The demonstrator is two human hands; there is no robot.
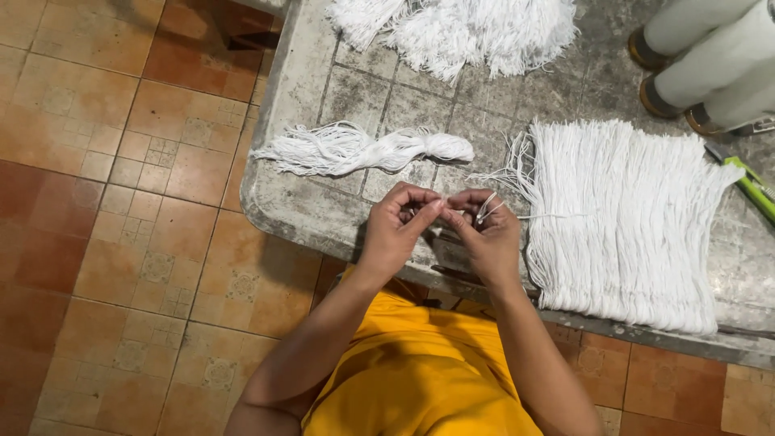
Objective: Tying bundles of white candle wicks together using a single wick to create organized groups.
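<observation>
A few white strands are pinched between the fingertips of the left hand and right hand, which meet over the table edge. The strands trail right to the flat sheaf of cut yarn; a tied bundle lies just beyond the hands. Keeping the strands taut and even would, I'd judge, serve best.

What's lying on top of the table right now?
On the grey table: a tied white yarn bundle, a flat spread of white strands, a fluffy heap, a green-handled tool and white cones. Surface beneath the strands is hidden.
</observation>
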